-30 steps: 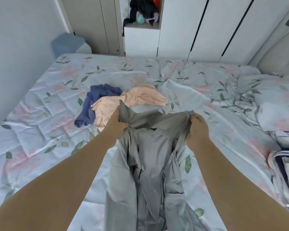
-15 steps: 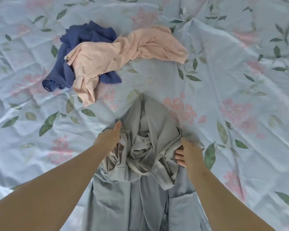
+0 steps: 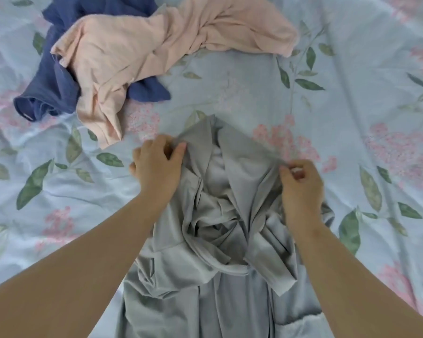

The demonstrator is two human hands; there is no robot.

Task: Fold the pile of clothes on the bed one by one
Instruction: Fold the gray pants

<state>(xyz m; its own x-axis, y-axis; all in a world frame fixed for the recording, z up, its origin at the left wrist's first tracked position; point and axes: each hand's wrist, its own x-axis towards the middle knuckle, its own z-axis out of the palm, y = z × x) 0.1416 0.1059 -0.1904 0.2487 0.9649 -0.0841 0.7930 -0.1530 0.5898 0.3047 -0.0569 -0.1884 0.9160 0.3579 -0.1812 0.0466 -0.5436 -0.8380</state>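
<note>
A moment ago the grey garment (image 3: 217,240) was lifted in the air; now it lies crumpled on the bed (image 3: 352,93), on the side nearest the person. The left hand (image 3: 156,164) and the right hand (image 3: 300,184) each pinch its top edge between thumb and fingers. I think the spreading flat begins now. The pink garment (image 3: 156,45) and the blue garment (image 3: 51,93) wait further away, not yet folded.

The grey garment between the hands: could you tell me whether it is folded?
Not folded: the grey fabric garment lies crumpled, left hand and right hand pinching its top edge.
</note>
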